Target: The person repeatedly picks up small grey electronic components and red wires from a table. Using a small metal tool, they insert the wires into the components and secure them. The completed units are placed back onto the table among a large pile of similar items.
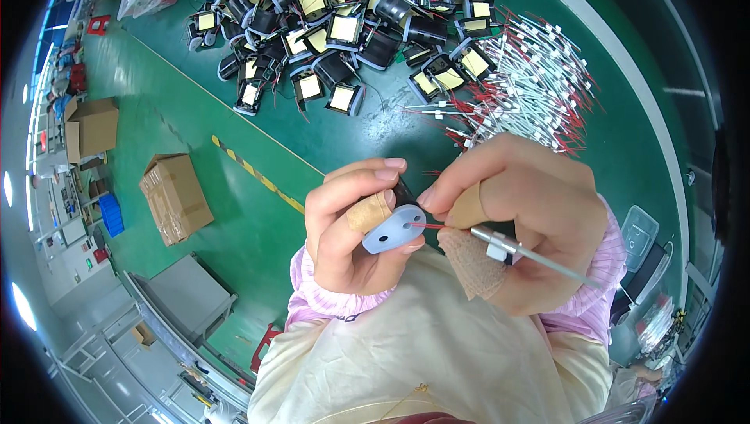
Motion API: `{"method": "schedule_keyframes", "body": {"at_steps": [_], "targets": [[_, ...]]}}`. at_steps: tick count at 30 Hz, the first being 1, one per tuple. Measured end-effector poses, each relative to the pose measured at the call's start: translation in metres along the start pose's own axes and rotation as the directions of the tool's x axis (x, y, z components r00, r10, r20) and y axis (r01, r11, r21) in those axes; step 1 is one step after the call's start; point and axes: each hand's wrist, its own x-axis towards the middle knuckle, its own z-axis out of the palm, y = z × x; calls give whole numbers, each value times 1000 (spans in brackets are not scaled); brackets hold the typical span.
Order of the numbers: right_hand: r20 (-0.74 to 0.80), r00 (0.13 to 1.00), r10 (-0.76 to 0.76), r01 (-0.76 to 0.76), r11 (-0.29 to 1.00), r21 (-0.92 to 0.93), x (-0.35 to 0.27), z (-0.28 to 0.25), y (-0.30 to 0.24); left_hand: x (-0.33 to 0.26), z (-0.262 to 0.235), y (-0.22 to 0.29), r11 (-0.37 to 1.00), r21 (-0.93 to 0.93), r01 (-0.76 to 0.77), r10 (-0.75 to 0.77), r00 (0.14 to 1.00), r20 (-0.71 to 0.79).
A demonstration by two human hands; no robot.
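Observation:
My left hand is closed around a small black housing with a pale blue-grey end cap, its holes facing me. Tan finger covers wrap some fingers of both hands. My right hand pinches a wire lead with a silvery white sleeve and a small white connector. Its thin red end reaches one hole of the cap; how far it goes in cannot be seen. Fingers hide most of the housing.
Beyond my hands, many black housings with cream pads lie heaped on the green table. A pile of white leads with red wires lies at right. Cardboard boxes and a grey cabinet stand on the floor at left.

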Motion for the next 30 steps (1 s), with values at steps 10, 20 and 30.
{"method": "schedule_keyframes", "body": {"at_steps": [10, 20, 30], "targets": [[21, 1000, -10, 10, 1000, -16, 0, 0, -2, 0, 2, -1, 999, 21, -39, 39, 999, -30], [-12, 1000, -26, 25, 999, -49, 3, 5, -1, -1, 3, -2, 994, 99, -49, 53, 998, -42], [5, 1000, -18, 18, 994, -104, 1, 6, 0, -2, 2, -3, 988, 149, -41, 48, 998, -45]]}}
